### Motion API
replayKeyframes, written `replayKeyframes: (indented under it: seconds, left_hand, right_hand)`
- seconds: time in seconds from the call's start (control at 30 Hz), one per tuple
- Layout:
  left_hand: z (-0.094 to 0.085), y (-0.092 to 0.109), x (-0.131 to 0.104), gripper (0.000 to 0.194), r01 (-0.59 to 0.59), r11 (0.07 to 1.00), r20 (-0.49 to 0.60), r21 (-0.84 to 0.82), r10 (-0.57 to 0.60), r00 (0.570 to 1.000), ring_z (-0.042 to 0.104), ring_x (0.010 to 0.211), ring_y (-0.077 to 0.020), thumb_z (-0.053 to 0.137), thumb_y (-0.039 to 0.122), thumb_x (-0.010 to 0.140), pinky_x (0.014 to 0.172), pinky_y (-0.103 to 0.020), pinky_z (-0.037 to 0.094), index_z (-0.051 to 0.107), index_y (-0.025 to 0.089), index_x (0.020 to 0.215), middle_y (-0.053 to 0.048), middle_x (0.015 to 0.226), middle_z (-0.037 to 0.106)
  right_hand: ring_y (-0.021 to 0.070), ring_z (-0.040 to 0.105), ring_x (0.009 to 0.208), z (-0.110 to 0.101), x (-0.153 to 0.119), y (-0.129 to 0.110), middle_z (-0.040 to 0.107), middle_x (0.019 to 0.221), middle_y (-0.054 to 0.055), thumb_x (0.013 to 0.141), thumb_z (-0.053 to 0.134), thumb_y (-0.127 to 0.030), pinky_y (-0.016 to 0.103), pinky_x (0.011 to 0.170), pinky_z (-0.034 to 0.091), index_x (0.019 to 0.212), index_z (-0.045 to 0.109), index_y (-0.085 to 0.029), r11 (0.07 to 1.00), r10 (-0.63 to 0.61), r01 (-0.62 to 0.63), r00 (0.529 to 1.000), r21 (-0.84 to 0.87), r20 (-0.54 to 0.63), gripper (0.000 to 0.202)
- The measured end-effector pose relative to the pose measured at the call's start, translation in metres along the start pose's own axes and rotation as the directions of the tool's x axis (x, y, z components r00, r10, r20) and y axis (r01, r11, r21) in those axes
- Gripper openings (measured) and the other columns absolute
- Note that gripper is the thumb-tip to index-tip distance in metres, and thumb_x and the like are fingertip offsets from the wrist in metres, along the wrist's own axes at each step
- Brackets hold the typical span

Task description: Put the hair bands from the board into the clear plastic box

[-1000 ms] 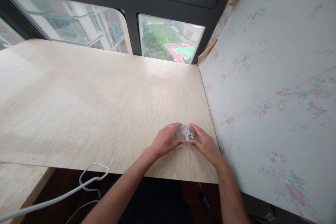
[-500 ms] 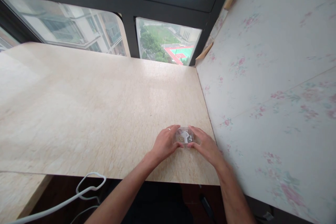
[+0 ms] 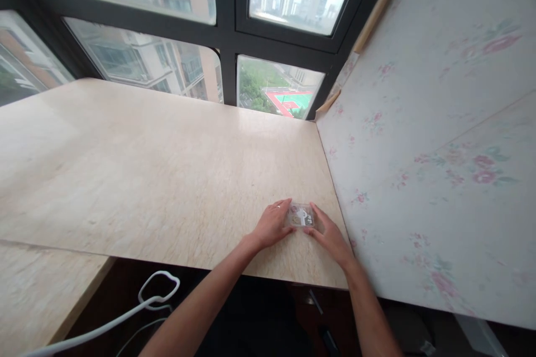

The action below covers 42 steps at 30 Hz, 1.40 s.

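A small clear plastic box [image 3: 301, 216] lies at the right end of the pale marble-patterned ledge, near its front edge. White, grey and brassy bits show through it, too small to name. My left hand [image 3: 273, 225], with a ring on one finger, grips its left side between thumb and fingers. On the opposite side, my right hand [image 3: 330, 236] has thumb and fingers curved about the box's right corners. The top of the box stays uncovered between the two hands.
The ledge [image 3: 167, 178] runs left and back to dark-framed windows [image 3: 228, 67]. Close on the right stands a wall [image 3: 419, 122] with floral paper. A looped white cable [image 3: 121, 318] hangs at the lower left, in front of a lower ledge [image 3: 37, 290].
The camera view has tilted up and shifted, so more of the windows shows. Both hands keep about the same places around the box; the right fingers look slightly farther from its middle.
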<state>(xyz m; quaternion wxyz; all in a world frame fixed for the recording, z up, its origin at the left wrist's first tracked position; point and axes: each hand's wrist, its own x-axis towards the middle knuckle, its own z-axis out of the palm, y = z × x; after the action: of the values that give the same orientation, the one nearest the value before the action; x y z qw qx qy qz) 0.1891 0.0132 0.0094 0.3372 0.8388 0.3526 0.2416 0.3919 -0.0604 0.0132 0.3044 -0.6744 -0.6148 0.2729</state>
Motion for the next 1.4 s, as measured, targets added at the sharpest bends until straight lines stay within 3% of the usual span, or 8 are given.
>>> replayKeyframes:
  seconds: [0.17,0.33,0.43,0.53,0.6,0.7,1.1,1.4]
  left_hand:
    - [-0.005,-0.007,-0.015,0.076,0.023,1.0,-0.025,-0.02,-0.024,0.999,0.04,0.132,-0.0291,0.068,0.032,0.076,0.107,-0.05,0.034,0.03,0.016,0.14,-0.019,0.143,0.041]
    - [-0.021,-0.014,-0.058,0.052,0.092,0.978,-0.177,-0.189,-0.126,0.976,0.055,0.115,-0.0217,0.057,0.028,0.084,0.099,-0.045,0.043,0.04,0.021,0.132,-0.012,0.13,0.055]
    - [-0.038,-0.018,-0.082,0.026,0.142,0.941,-0.261,-0.308,-0.227,0.938,0.062,0.087,-0.0164,0.051,0.029,0.087,0.082,-0.035,0.051,0.054,0.02,0.111,-0.006,0.102,0.065]
    - [-0.054,-0.022,-0.098,0.014,0.22,0.917,-0.323,-0.333,-0.33,0.887,0.056,0.066,-0.0134,0.053,0.031,0.084,0.063,-0.027,0.047,0.058,0.018,0.083,-0.001,0.073,0.061]
    - [-0.061,-0.023,-0.102,0.018,0.248,0.899,-0.342,-0.36,-0.375,0.862,0.049,0.057,-0.0113,0.055,0.034,0.083,0.055,-0.023,0.041,0.054,0.018,0.075,0.002,0.063,0.053]
    - [-0.065,-0.022,-0.104,0.024,0.246,0.869,-0.33,-0.429,-0.405,0.853,0.04,0.052,-0.0094,0.054,0.038,0.083,0.05,-0.021,0.033,0.05,0.018,0.072,0.005,0.056,0.042]
    - [-0.065,-0.019,-0.11,0.022,0.18,0.891,-0.257,-0.418,-0.306,0.917,0.033,0.056,-0.0093,0.05,0.026,0.08,0.052,-0.022,0.029,0.035,0.02,0.065,0.006,0.058,0.035]
    - [-0.064,-0.021,-0.109,0.023,0.184,0.914,-0.259,-0.362,-0.288,0.922,0.034,0.056,-0.0097,0.048,0.024,0.081,0.053,-0.022,0.029,0.033,0.02,0.064,0.006,0.058,0.035]
  right_hand:
    - [0.0253,0.031,0.137,0.002,-0.016,-0.021,0.035,0.149,0.01,0.08,0.064,-0.047,0.05,0.113,0.025,0.145,0.032,-0.023,0.999,0.01,-0.005,0.989,0.038,-0.146,0.076]
    - [0.0251,0.054,0.116,0.021,-0.037,-0.08,0.061,0.122,0.01,0.089,0.053,-0.043,0.046,0.102,0.04,0.119,0.058,-0.022,0.99,-0.047,0.092,0.93,0.105,-0.365,0.037]
    - [0.0206,0.063,0.09,0.056,-0.039,-0.112,0.068,0.094,0.007,0.091,0.052,-0.042,0.034,0.084,0.049,0.093,0.066,-0.022,0.956,-0.161,0.201,0.968,0.212,-0.19,0.025]
    - [0.0133,0.055,0.059,0.101,-0.027,-0.129,0.057,0.06,0.0,0.092,0.046,-0.046,0.025,0.06,0.044,0.06,0.057,-0.019,0.937,-0.202,0.189,0.979,0.293,0.016,0.043]
    - [0.0104,0.045,0.049,0.128,-0.016,-0.132,0.045,0.05,-0.003,0.093,0.042,-0.049,0.023,0.05,0.035,0.053,0.048,-0.018,0.942,-0.155,0.145,0.988,0.303,0.007,0.051]
    - [0.0095,0.037,0.048,0.152,-0.004,-0.133,0.037,0.048,-0.004,0.092,0.042,-0.049,0.023,0.047,0.029,0.051,0.044,-0.018,0.951,-0.068,0.093,0.993,0.295,-0.092,0.051]
    - [0.0094,0.038,0.049,0.151,-0.008,-0.131,0.039,0.05,-0.004,0.092,0.043,-0.045,0.023,0.05,0.03,0.054,0.05,-0.017,0.941,-0.072,0.1,0.993,0.324,-0.096,0.047]
    - [0.0088,0.036,0.048,0.151,-0.008,-0.131,0.04,0.049,-0.004,0.093,0.043,-0.043,0.023,0.05,0.029,0.053,0.051,-0.017,0.949,-0.086,0.111,0.992,0.296,-0.096,0.049]
